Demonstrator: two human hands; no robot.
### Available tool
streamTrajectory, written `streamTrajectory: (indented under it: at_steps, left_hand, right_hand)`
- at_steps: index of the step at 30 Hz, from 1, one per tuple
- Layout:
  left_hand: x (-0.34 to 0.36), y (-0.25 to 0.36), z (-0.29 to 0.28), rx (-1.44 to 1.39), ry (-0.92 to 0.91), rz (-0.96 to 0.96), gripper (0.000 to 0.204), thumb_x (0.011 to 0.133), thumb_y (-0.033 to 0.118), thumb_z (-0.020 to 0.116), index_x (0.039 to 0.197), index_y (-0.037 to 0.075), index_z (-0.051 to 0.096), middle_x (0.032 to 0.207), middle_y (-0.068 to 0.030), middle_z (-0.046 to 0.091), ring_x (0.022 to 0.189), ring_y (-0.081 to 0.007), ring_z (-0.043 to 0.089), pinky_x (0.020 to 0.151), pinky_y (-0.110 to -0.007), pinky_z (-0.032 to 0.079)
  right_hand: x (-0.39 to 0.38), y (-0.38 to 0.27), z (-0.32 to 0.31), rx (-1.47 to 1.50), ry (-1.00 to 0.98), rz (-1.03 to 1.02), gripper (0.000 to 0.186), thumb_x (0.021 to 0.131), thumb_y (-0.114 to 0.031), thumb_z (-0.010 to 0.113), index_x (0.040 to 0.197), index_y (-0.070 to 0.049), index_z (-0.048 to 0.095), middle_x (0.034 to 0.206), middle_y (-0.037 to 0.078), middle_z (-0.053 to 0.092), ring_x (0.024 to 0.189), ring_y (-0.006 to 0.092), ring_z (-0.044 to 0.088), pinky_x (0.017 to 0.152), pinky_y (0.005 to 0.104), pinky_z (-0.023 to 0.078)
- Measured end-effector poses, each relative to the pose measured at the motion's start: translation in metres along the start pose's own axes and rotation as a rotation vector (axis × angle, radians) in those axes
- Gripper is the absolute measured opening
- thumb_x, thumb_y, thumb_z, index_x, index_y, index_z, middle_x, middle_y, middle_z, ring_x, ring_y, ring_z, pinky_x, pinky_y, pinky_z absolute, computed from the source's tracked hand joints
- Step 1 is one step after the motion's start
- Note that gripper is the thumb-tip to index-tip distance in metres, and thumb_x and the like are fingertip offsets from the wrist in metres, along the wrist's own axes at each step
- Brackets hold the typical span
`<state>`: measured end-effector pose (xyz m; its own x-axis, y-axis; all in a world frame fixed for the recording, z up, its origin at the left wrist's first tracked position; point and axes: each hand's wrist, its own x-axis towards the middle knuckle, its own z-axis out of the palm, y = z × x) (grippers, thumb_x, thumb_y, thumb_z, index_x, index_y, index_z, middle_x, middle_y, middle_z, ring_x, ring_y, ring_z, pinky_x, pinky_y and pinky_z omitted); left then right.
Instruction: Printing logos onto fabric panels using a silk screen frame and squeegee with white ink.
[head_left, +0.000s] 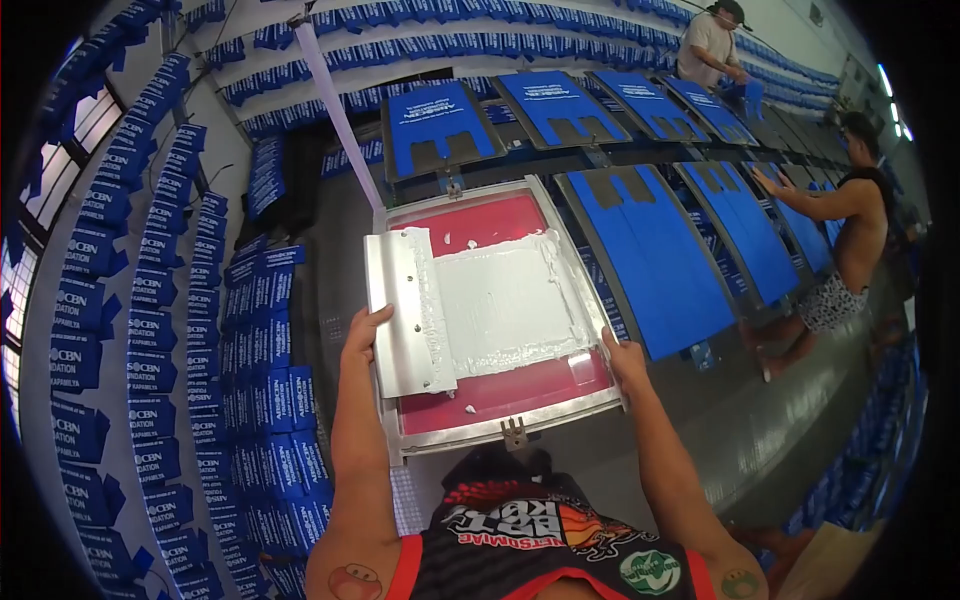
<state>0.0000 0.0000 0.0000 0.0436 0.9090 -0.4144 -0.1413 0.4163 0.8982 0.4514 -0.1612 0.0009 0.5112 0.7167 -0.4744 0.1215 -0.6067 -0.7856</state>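
In front of me is a screen printing frame (505,430) with metal sides and red mesh (497,218). Thick white ink (505,300) covers a broad square in the middle of the mesh. A wide metal squeegee (394,325) lies along the frame's left side, its inner edge coated in white. My left hand (364,335) is closed on the frame's left edge, thumb up against the squeegee; its other fingers are mostly hidden below. On the opposite edge, my right hand (625,362) grips the frame, fingers partly hidden beneath.
Blue fabric pieces lie on boards, one (650,260) just right of the frame, others (440,115) behind it. Printed blue bags (85,340) hang in rows at left and along the back. A shirtless person (855,220) works at right; another person (712,50) stands farther back.
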Motion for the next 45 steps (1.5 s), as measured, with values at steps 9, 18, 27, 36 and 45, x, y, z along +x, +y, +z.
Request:
streamTrajectory:
  at_steps: [9,18,27,36,45]
  left_hand:
    - [-0.002,-0.045,0.001,-0.035,0.090,-0.021,0.055,0.080,0.016,0.072,0.123,-0.007,0.046,0.109,-0.0174,0.062,0.091,-0.0265,0.065,0.076,-0.038,0.055]
    - [0.008,0.063,0.084,0.736,-0.171,0.314,0.046,0.067,0.011,0.077,0.109,-0.001,0.063,0.096,-0.0132,0.069,0.086,-0.0231,0.066,0.080,-0.034,0.051]
    - [0.073,-0.003,0.158,1.525,-0.056,0.915,0.038,0.068,0.006,0.067,0.106,0.015,0.065,0.084,-0.0079,0.067,0.082,-0.0295,0.060,0.073,-0.041,0.051]
    - [-0.034,-0.034,0.150,1.295,-0.124,0.979,0.029,0.072,0.005,0.060,0.099,0.015,0.066,0.075,-0.0078,0.064,0.075,-0.0279,0.060,0.062,-0.041,0.050]
    - [-0.099,0.000,0.149,1.290,-0.208,0.684,0.039,0.066,0.002,0.059,0.103,0.013,0.067,0.075,-0.0131,0.064,0.074,-0.0321,0.060,0.068,-0.043,0.048]
  right_hand:
    - [0.039,0.058,-0.002,-0.080,-0.067,-0.078,0.070,0.084,-0.056,0.059,0.110,0.008,0.063,0.102,0.026,0.065,0.100,0.0340,0.063,0.086,0.0382,0.046]
    - [-0.096,0.037,0.001,-0.338,-0.576,0.042,0.044,0.085,-0.034,0.068,0.105,0.004,0.064,0.092,0.015,0.068,0.084,0.0257,0.065,0.078,0.0341,0.050]
    - [-0.126,0.102,0.085,0.100,-0.667,0.163,0.036,0.088,-0.026,0.067,0.103,0.007,0.065,0.085,0.008,0.070,0.070,0.0107,0.065,0.064,0.0243,0.052]
    - [-0.129,0.090,0.086,-0.078,-0.531,-0.015,0.025,0.086,-0.023,0.067,0.088,0.001,0.071,0.072,0.005,0.070,0.060,0.0082,0.065,0.055,0.0237,0.049]
    - [-0.125,0.098,0.088,0.070,-0.585,-0.031,0.026,0.087,-0.021,0.066,0.094,0.004,0.069,0.076,0.008,0.070,0.063,0.0104,0.067,0.053,0.0218,0.050]
